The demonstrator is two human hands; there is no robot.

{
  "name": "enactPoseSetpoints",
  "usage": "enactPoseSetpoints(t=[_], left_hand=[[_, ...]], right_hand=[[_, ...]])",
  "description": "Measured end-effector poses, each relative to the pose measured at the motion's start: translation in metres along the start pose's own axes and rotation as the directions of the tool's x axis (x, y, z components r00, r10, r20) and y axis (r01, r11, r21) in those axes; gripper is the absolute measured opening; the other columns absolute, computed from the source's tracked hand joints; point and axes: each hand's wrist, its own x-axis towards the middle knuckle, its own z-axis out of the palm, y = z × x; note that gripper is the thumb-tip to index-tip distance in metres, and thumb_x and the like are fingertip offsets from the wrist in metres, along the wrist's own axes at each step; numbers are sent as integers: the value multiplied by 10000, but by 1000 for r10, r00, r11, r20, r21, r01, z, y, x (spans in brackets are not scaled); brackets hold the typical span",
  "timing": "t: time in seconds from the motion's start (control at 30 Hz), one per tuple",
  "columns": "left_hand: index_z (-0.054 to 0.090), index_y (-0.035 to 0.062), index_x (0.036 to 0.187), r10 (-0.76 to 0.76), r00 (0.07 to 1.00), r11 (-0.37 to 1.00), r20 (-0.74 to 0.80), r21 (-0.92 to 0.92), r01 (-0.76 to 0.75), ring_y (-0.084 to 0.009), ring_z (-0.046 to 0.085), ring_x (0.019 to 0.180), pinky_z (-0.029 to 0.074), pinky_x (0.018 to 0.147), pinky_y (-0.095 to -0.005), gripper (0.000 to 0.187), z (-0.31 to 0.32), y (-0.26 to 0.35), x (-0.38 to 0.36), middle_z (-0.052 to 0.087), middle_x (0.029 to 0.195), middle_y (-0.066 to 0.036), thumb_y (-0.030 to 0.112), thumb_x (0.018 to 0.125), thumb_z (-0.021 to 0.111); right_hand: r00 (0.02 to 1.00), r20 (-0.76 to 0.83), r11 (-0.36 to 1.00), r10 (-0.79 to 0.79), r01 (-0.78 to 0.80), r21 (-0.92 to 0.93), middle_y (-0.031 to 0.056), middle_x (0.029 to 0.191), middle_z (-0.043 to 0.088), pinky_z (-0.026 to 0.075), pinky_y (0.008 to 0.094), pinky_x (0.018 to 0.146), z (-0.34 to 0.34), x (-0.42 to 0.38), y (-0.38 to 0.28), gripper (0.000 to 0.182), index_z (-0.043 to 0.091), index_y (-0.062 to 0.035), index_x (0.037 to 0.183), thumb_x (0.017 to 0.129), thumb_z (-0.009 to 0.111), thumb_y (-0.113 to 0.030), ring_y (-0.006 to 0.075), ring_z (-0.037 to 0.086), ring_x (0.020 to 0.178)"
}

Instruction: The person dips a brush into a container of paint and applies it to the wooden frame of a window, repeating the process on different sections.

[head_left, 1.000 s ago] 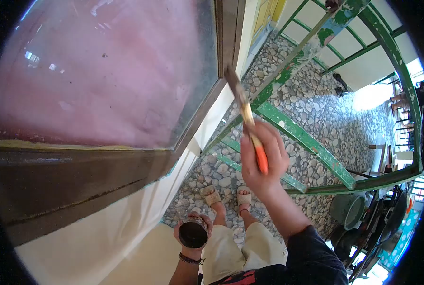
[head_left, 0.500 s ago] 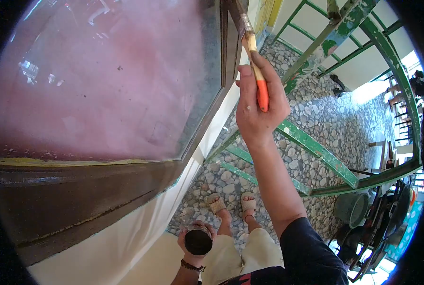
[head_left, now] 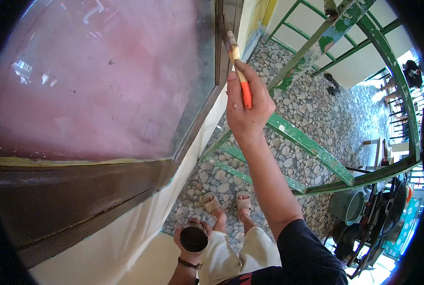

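Note:
My right hand (head_left: 250,107) grips a paintbrush (head_left: 243,85) with a pale wooden handle and an orange end. The dark bristles point up and touch, or nearly touch, the brown frame (head_left: 232,16) at the right side of a pinkish glass pane (head_left: 103,85). Low in the view, my left hand (head_left: 189,251) is wrapped round a round container (head_left: 194,239) with dark contents. The wide brown lower part of the frame runs below the glass, above a cream wall.
Green metal scaffolding (head_left: 311,145) with chipped paint stands at the right. Below is a stone-patterned floor (head_left: 311,111), where my sandalled feet stand. A grey-green tub (head_left: 347,206) sits at the lower right, and another person (head_left: 411,73) is partly visible at the far right.
My right hand and the brush have moved left, bringing the bristles closer to the frame's right side. The view has shifted slightly, and my left hand still holds the container.

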Motion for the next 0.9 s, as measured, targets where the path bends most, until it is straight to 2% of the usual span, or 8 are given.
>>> enactPoseSetpoints(t=[0.03, 0.2, 0.33, 0.37, 0.43, 0.63, 0.73, 0.9], left_hand=[[594, 46, 1060, 19, 1000, 1000, -21, -2, -19, -372, 547, 941, 524, 690, -416, 610, -1, 0, 2, 580, 979, -228, 600, 809, 548], [577, 108, 1099, -45, 998, 998, 43, 44, 43, -328, 554, 1061, 501, 785, -416, 503, -11, 5, 3, 586, 1091, -134, 499, 784, 612], [585, 126, 1082, -72, 997, 995, -1, 71, 71, -307, 553, 1071, 479, 906, -436, 474, -11, 6, -2, 594, 1082, -84, 464, 758, 654], [585, 126, 1082, -71, 997, 995, -3, 72, 71, -307, 553, 1071, 479, 906, -436, 474, -9, 5, -3, 594, 1082, -84, 464, 758, 654], [597, 118, 1059, -1, 988, 999, -156, -44, -6, -296, 551, 1075, 466, 934, -432, 447, -3, 3, -6, 602, 1067, -89, 434, 752, 670], [600, 93, 1050, -61, 996, 998, -72, 8, 62, -285, 550, 1071, 459, 950, -429, 440, -4, 9, -3, 606, 1057, -92, 413, 755, 665], [602, 88, 1052, -4, 994, 1000, -108, 7, 5, -287, 551, 1073, 460, 950, -428, 440, -5, 7, -1, 608, 1056, -98, 415, 762, 659], [604, 91, 1058, -35, 997, 999, -75, 1, 35, -287, 550, 1082, 462, 946, -439, 433, -10, 9, -2, 615, 1058, -86, 416, 775, 645]], right_hand=[[999, 35, 999, 38, -39, 20, 153, 935, 688, 540, 332, 707, -2, -1, -2, 215, 646, -10, 1032, 822, 679, -43, 281, 688, 793], [999, 48, 999, -3, 6, -47, 156, 935, 686, 538, 331, 709, -9, -3, 0, 218, 646, -14, 1035, 823, 684, -47, 275, 686, 790], [999, -13, 998, 40, -39, 56, 156, 935, 685, 535, 326, 716, -6, 6, -5, 215, 646, -11, 1032, 825, 689, -57, 265, 684, 798], [1000, -9, 998, 16, -15, 61, 155, 937, 686, 534, 324, 717, -4, 8, -4, 213, 646, -9, 1029, 827, 689, -59, 263, 684, 800], [1000, 15, 998, 23, -24, 60, 154, 935, 685, 534, 323, 715, -3, 6, -1, 212, 646, -9, 1028, 826, 689, -59, 265, 683, 796], [998, 63, 1000, 5, -5, 6, 157, 914, 685, 535, 333, 704, -3, -6, 7, 212, 649, -8, 1025, 821, 687, -53, 274, 684, 789], [995, 92, 999, 28, -26, -25, 165, 905, 683, 535, 337, 699, -5, -10, 8, 212, 652, -6, 1025, 820, 686, -50, 276, 685, 785], [992, 122, 999, 34, -30, -39, 173, 905, 682, 537, 332, 697, -10, -12, 11, 210, 655, -5, 1028, 825, 683, -49, 278, 686, 778]])
